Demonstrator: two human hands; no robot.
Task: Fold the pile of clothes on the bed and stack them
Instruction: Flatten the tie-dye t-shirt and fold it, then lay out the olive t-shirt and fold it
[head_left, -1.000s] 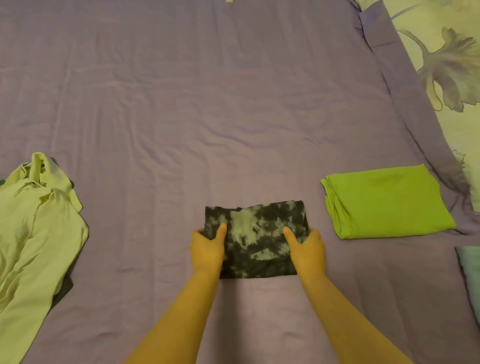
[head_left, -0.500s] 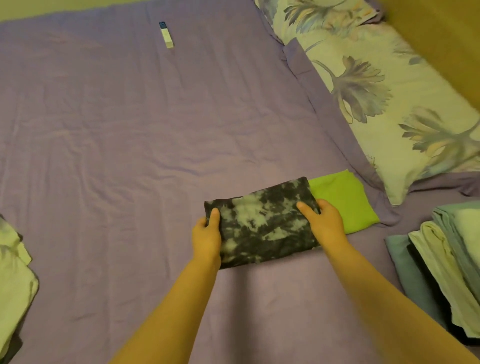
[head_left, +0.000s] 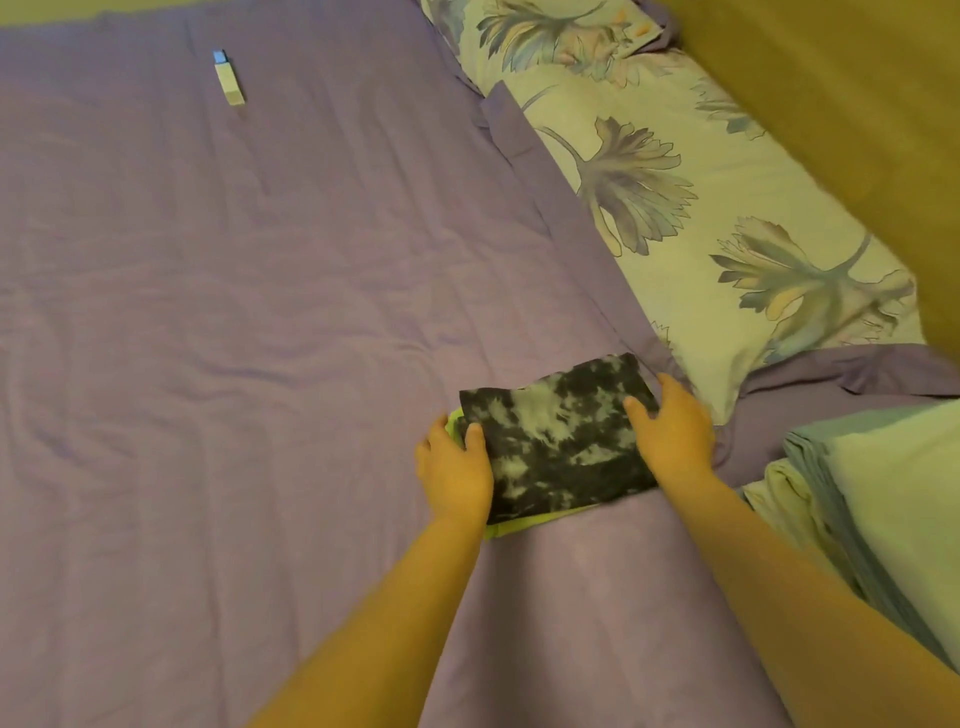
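Head view: my left hand (head_left: 454, 470) and right hand (head_left: 670, 434) grip the two short ends of a folded black-and-white tie-dye garment (head_left: 558, 439), thumbs on top. The other fingers are curled under the edges, out of sight. The garment lies on a folded green garment (head_left: 519, 525), whose edges peek out at the near and left sides. This small stack sits just near of the floral pillow (head_left: 727, 208), on the purple sheet (head_left: 260, 312). The garment's long axis runs from my left hand up-right toward the pillow's corner, slightly skewed against the green piece. If I pull my fingers out carelessly, the folds could drag open or slide off-centre. Folded linens (head_left: 857, 499) lie right of the stack; a small tube (head_left: 228, 78) lies far beyond.
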